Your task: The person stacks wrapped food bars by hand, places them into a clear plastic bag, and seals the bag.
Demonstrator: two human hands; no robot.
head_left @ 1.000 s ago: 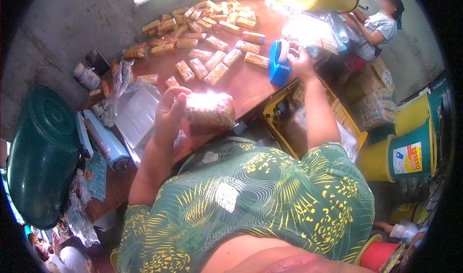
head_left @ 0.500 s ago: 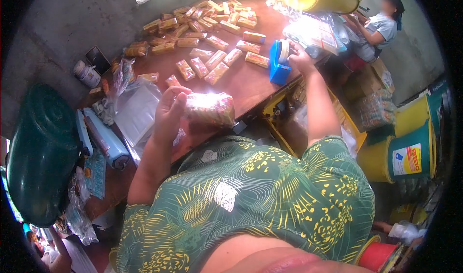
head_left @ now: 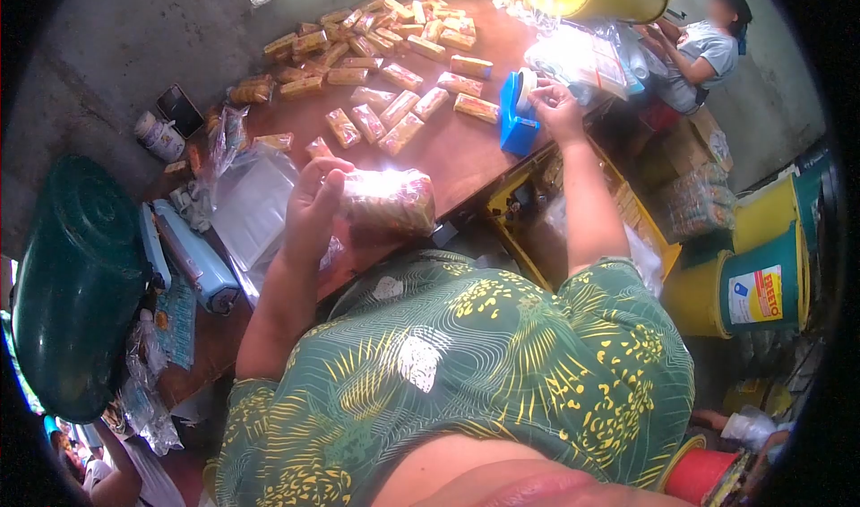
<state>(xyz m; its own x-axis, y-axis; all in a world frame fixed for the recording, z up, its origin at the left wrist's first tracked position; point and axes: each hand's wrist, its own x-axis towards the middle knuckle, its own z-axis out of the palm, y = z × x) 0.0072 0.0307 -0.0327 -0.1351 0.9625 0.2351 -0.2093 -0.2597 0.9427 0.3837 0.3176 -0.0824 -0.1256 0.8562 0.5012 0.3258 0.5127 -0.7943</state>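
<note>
My left hand (head_left: pixel 313 193) is closed on the end of a clear-wrapped pack (head_left: pixel 390 202) of small packets, held up in front of my shirt. Light glares off the pack's top. My right hand (head_left: pixel 557 113) is at the blue tape dispenser (head_left: pixel 518 135) by the table's right edge, fingers pinched at the side of its tape roll (head_left: pixel 526 90). The strip of tape itself is too small to make out. Many wrapped yellow-brown packets (head_left: pixel 400 135) lie beyond, loose nearer me and heaped towards the back of the table (head_left: pixel 305 122).
On the left lie clear plastic bags (head_left: pixel 255 198), a pale blue sealer-like device (head_left: pixel 193 252) and a large green container (head_left: pixel 76 301). A phone (head_left: pixel 181 110) leans near a white tub (head_left: pixel 161 137). A yellow crate (head_left: pixel 658 229) sits below the right edge. Another person (head_left: pixel 703 55) sits far right.
My right hand has turned slightly and its fingers have closed in at the tape roll. The left hand and its pack have hardly moved.
</note>
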